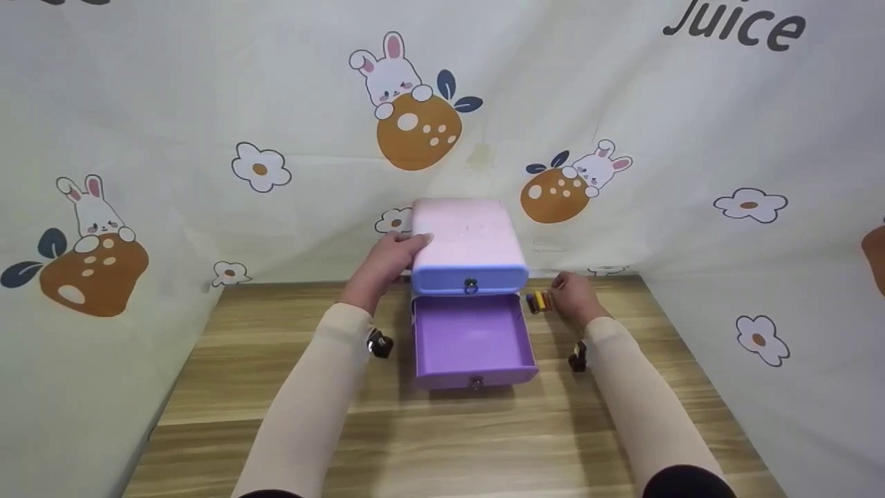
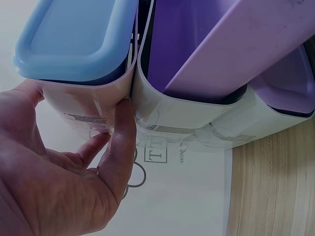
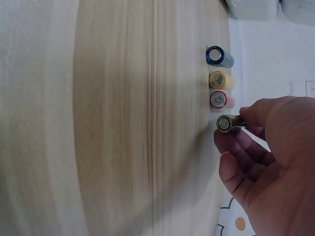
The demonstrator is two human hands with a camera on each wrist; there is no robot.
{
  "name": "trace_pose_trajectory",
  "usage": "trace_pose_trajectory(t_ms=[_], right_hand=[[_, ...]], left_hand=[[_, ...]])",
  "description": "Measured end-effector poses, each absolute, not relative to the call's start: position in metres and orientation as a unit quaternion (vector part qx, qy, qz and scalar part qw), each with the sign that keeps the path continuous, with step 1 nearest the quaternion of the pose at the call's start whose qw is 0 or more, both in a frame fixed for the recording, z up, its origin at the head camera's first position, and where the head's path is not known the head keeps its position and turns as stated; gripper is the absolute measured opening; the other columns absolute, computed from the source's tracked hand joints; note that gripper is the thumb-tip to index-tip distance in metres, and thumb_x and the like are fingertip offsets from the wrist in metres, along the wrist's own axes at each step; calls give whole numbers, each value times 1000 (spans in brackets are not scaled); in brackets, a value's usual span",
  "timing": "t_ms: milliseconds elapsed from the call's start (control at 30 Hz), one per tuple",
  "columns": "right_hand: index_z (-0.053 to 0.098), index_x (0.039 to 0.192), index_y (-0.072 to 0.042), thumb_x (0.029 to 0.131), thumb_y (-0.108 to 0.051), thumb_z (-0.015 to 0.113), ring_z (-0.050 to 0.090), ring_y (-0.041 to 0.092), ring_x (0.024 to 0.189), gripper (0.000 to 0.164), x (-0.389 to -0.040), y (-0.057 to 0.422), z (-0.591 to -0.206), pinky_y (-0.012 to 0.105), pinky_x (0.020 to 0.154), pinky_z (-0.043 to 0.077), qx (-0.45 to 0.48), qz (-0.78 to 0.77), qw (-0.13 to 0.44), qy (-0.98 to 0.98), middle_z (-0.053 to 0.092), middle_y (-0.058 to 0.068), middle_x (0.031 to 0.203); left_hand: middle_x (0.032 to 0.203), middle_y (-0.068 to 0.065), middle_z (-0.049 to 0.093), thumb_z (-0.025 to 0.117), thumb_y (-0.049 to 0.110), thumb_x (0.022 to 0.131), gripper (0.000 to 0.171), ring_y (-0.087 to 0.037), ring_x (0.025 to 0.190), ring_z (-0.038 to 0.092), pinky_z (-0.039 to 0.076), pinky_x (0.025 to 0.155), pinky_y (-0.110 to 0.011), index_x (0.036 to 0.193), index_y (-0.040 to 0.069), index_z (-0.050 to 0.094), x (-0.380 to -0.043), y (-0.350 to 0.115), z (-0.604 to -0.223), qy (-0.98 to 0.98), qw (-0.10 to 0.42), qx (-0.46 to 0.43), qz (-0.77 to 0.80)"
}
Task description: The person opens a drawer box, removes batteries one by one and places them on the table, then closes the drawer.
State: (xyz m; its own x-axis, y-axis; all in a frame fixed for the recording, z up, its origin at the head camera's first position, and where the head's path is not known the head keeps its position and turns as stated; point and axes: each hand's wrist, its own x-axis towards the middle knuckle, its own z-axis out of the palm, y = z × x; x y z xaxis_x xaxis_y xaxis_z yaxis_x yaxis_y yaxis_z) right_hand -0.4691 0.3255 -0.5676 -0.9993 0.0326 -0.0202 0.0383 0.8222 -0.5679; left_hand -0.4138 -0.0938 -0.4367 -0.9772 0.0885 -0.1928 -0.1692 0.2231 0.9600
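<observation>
Tabletop [image 1: 449, 443]: part-hidden battery [image 3: 225, 124] within pinching right grip [image 3: 280, 157], left grip [image 2: 71, 177] around pink casing [image 1: 470, 235].

Cream sleeves [image 1: 304, 398], small black wrist cameras [image 1: 380, 344]

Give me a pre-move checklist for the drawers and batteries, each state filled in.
1. Casing steadied: ok, left hand holds the pink casing.
2. Purple drawer pulled out: ok.
3. Battery in hand: ok, right hand pinches the held battery.
4. Other batteries in view: ok, the blue battery, yellow battery and red-edged battery sit in a row.
5. Held battery's label readable: not ok.
6. Held battery's charge: cannot tell.
</observation>
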Motion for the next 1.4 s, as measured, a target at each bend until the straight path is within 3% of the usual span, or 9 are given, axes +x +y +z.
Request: trace_pose_trajectory(t_ms=[367, 633, 933, 1400], right_hand=[[70, 111, 2, 103, -12, 67, 66, 32, 98, 16, -468, 326, -571, 48, 89, 56, 28, -304, 6, 952, 72, 17, 104], [70, 111, 1, 108, -14, 67, 65, 27, 93, 16, -473, 324, -575, 41, 83, 55, 32, -316, 11, 948, 72, 12, 98], [70, 112, 0, 107, -16, 68, 66, 31, 98, 17, -473, 323, -576, 45, 89, 56, 43, -318, 17, 947, 73, 15, 102], [68, 121, 2, 109, -14, 58, 66, 30, 98, 23, -472, 324, -580, 45, 87, 55, 39, -328, 16, 944, 72, 15, 105]], left_hand=[[138, -18, 64, 73, 58, 101, 87, -32, 123, 65, 54, 111, -55, 158, -1, 46, -415, -91, -437, 780, 92, -25, 618], [138, -18, 64, 73, 53, 103, 82, -29, 118, 68, 61, 99, -47, 159, -1, 46, -417, -91, -436, 763, 99, -23, 638], [137, -19, 65, 72, 55, 103, 82, -30, 122, 66, 59, 101, -46, 158, -1, 47, -418, -92, -436, 774, 96, -23, 625], [134, -17, 66, 73, 55, 102, 80, -29, 119, 66, 60, 99, -45, 155, 1, 49, -419, -92, -439, 769, 97, -25, 632]])
